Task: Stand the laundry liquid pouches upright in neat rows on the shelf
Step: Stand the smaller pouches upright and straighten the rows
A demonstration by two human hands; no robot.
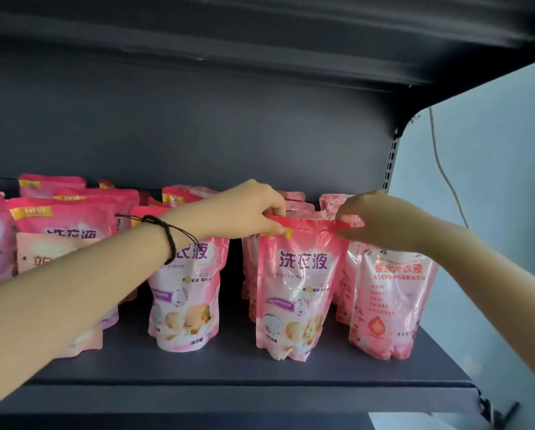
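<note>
L grip: your left grip [250,209] pinches the red top strip of the front pouch [300,290] at its left corner, fingers curled over it.
R grip: your right grip [377,218] pinches the same strip at the right corner, thumb below.
Front pouch: pink, purple lettering, upright, base looks down on the shelf [229,367], toward the right end & near the front edge.
Right neighbour: floral pouch [390,299] upright just beside it, tops nearly touching; more of the kind packed behind.
Left neighbour: matching pouch [185,299] upright, a dark gap between the two, partly under your left forearm.
Far left: pouch cluster [64,221] crowded in uneven rows, some overlapping.
Back row: pink tops show behind your grips; can't tell how many.
Wrist: black cord bracelet [166,234] on your left arm.
Side: pale wall [492,181] right of the shelf, thin cable [443,169] hanging down it.
</note>
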